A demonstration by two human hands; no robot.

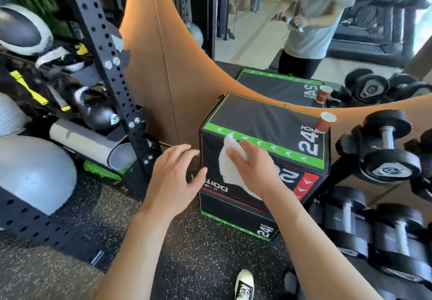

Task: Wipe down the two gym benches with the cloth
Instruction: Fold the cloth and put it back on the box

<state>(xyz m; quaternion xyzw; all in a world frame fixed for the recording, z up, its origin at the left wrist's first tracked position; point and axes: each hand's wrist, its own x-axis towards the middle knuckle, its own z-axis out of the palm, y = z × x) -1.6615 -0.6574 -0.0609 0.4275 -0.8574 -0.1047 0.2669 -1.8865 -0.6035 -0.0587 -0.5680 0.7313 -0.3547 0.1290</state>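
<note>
A white cloth point(228, 167) hangs over the near top edge and front face of a black padded box with green borders and "24" markings point(264, 117). My right hand point(253, 167) presses flat on the cloth at that edge, fingers gripping it. My left hand point(177, 173) hovers open, fingers spread, just left of the box's left side and holds nothing. No gym bench is visible, apart from a dark padded edge in the mirror behind the reflected person.
A red paper cup point(325, 121) stands on the box's far right corner. Dumbbells on a rack point(385, 154) crowd the right. A black perforated rack point(112, 70) with kettlebells, rolled mats and grey balls fills the left. A wall mirror point(268, 30) is behind. Speckled rubber floor lies below.
</note>
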